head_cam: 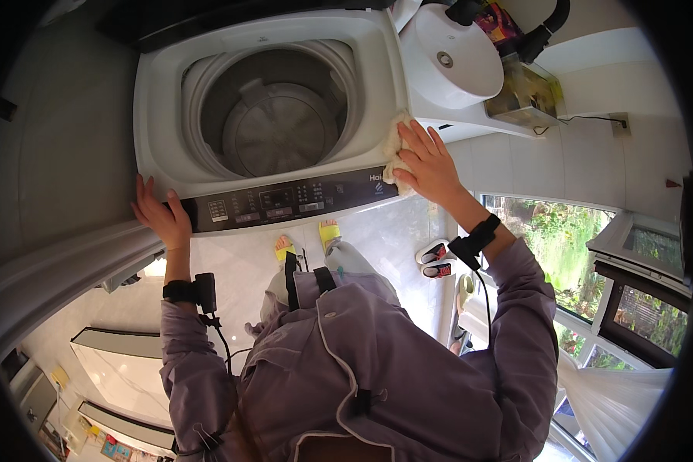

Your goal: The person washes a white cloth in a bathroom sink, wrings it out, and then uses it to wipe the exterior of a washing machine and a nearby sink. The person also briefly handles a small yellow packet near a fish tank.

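Note:
A top-loading washing machine (381, 69) stands in front of me with its lid up, and its grey drum (280, 130) shows inside. Along its front edge runs a dark control panel (277, 203) with printed symbols and a Haier mark. My right hand (430, 167) presses a cream cloth (398, 150) against the machine's front right corner, fingers spread over it. At the front left corner, my left hand (164, 213) rests with its fingers apart, holding nothing. Each wrist wears a black strap with a cable.
A round white washbasin (462, 69) sits right of the machine, beside a glass tank (522, 95). A wall lies close on the left. Dark sneakers with red laces (436, 259) stand on the floor near the window (554, 248). A white curtain (618, 398) hangs at the lower right.

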The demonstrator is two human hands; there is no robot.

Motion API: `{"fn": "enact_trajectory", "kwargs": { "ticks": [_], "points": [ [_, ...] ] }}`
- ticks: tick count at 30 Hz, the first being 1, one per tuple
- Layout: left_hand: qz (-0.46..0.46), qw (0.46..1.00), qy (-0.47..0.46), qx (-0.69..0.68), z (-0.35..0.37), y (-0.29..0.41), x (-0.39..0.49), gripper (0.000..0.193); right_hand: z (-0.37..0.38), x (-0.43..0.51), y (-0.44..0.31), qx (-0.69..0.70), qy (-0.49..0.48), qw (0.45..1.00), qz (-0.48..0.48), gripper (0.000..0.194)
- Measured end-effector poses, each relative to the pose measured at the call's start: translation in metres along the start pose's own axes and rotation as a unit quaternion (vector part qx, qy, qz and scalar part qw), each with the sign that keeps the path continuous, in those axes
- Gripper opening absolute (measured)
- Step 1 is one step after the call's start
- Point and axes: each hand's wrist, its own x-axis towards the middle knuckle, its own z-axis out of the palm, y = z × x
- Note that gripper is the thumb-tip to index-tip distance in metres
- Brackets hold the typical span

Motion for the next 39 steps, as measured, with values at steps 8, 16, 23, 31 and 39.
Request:
{"fn": "enact_trajectory", "kwargs": {
  "ticks": [8,16,23,31,39],
  "points": [
    [0.002,1.000,-0.005,0.017,0.000,0.000,0.002,0.050,0.020,0.012,-0.036,0.046,0.130,0.985,0.102,0.026],
    [0.002,1.000,-0.003,-0.025,-0.001,0.003,0.004,0.050,0.042,0.038,-0.092,0.101,0.118,0.987,0.044,0.032],
    [0.004,1.000,0.008,-0.014,-0.001,0.002,0.003,0.050,0.012,-0.006,-0.004,-0.037,0.057,0.995,0.078,0.026],
    [0.017,1.000,0.008,-0.012,0.001,0.004,0.002,0.048,-0.026,0.038,0.056,0.057,0.263,0.946,0.182,0.022],
    [0.011,1.000,-0.003,-0.016,0.003,0.001,-0.002,0.049,0.003,0.013,0.009,-0.186,-0.016,0.981,0.057,0.037]
  ]
}}
